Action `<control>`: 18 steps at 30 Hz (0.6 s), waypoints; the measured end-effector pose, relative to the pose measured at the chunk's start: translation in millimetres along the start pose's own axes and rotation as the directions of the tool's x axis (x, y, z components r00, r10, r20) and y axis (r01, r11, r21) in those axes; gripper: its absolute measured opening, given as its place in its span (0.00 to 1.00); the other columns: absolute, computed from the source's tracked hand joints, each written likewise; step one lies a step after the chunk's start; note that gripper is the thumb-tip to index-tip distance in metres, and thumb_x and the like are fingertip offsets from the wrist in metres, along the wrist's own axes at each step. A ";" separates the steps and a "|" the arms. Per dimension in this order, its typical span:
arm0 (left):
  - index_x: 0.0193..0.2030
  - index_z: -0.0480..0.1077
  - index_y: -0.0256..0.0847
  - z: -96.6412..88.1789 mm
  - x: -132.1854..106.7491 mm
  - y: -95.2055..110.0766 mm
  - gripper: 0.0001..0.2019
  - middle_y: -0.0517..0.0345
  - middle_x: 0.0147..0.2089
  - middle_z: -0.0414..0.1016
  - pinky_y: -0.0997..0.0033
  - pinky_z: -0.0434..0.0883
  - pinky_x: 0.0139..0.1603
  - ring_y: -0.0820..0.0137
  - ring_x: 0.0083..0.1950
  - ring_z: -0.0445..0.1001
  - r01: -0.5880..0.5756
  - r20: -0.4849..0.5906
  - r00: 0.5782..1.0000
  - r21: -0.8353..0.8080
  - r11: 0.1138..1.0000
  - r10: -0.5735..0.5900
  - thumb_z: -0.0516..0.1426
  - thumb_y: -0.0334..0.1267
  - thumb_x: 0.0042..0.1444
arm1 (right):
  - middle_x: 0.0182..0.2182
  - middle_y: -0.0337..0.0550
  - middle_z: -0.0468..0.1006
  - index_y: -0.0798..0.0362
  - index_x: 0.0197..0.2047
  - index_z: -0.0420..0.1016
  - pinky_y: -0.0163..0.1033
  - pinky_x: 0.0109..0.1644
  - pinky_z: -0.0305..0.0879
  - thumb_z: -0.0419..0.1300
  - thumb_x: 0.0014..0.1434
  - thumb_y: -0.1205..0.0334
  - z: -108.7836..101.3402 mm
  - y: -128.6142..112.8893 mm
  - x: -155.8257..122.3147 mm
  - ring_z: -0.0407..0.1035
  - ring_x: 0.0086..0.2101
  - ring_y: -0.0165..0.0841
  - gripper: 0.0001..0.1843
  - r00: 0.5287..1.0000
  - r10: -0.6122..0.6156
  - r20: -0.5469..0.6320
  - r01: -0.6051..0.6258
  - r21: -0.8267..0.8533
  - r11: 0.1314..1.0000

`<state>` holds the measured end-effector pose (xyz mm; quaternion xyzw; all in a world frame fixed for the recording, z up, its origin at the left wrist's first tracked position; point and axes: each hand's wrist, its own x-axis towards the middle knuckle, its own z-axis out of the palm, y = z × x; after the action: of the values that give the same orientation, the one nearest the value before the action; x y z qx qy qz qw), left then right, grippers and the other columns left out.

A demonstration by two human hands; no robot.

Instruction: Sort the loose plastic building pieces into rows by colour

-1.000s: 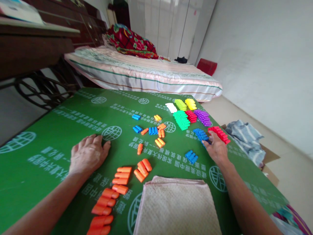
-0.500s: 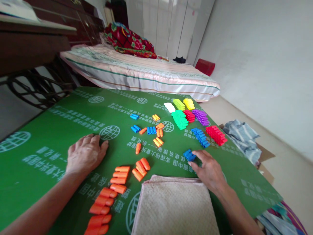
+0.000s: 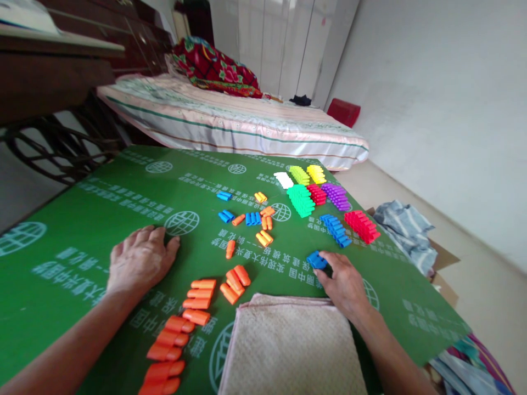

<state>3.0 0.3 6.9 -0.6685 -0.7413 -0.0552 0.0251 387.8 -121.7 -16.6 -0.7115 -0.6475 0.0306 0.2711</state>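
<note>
My left hand [image 3: 140, 259] lies flat on the green board [image 3: 82, 230], fingers stretched out, holding nothing. My right hand [image 3: 343, 282] pinches a small cluster of blue plastic pieces [image 3: 316, 259] that lies on the board. Just beyond it a row of blue pieces [image 3: 335, 229] stands beside a red row [image 3: 362, 226]. Loose blue pieces [image 3: 252, 219] and orange pieces [image 3: 263, 237] are scattered mid-board. Orange pieces [image 3: 181, 329] lie in a line near my left forearm.
Sorted rows in white, lime, yellow, green, red and purple [image 3: 313, 189] sit at the board's far right. A beige towel [image 3: 292, 345] lies at the near edge. A bed [image 3: 230, 123] stands behind, a dark desk [image 3: 49, 66] at the left, cloth [image 3: 405, 230] on the floor at the right.
My right hand has come back from the blue and red rows toward me and closed on the small blue cluster. My left hand has stayed flat on the board.
</note>
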 end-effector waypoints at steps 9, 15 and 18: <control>0.60 0.61 0.34 2.9 0.4 -1.1 0.37 0.41 0.65 0.59 0.47 0.58 0.65 0.50 0.66 0.56 -0.018 -0.016 1.000 0.009 1.000 0.018 0.30 0.56 0.58 | 0.47 0.53 0.79 0.53 0.54 0.73 0.49 0.46 0.69 0.58 0.53 0.51 -33.9 44.6 23.4 0.73 0.42 0.44 0.27 0.954 0.216 -0.207 -0.215 0.026 0.976; 0.59 0.61 0.34 3.3 1.4 -0.7 0.36 0.41 0.64 0.59 0.46 0.58 0.65 0.50 0.66 0.56 -0.018 -0.030 0.999 0.001 1.000 0.018 0.31 0.56 0.58 | 0.44 0.55 0.80 0.56 0.55 0.72 0.49 0.48 0.68 0.59 0.51 0.54 -37.5 63.8 43.3 0.74 0.41 0.44 0.29 0.944 0.280 -0.174 -0.287 -0.017 0.958; 0.59 0.61 0.33 1.8 0.1 0.3 0.35 0.40 0.65 0.59 0.46 0.58 0.65 0.50 0.66 0.56 -0.017 -0.021 1.000 -0.003 1.000 0.017 0.32 0.56 0.59 | 0.44 0.52 0.81 0.54 0.55 0.72 0.49 0.47 0.68 0.59 0.51 0.54 -32.4 68.3 45.4 0.75 0.39 0.42 0.28 0.946 0.282 -0.162 -0.289 -0.022 0.957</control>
<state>3.4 0.7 5.2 -0.6742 -0.7351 -0.0633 0.0324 469.6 -91.4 -4.1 -0.8040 -0.5148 -0.0011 0.2977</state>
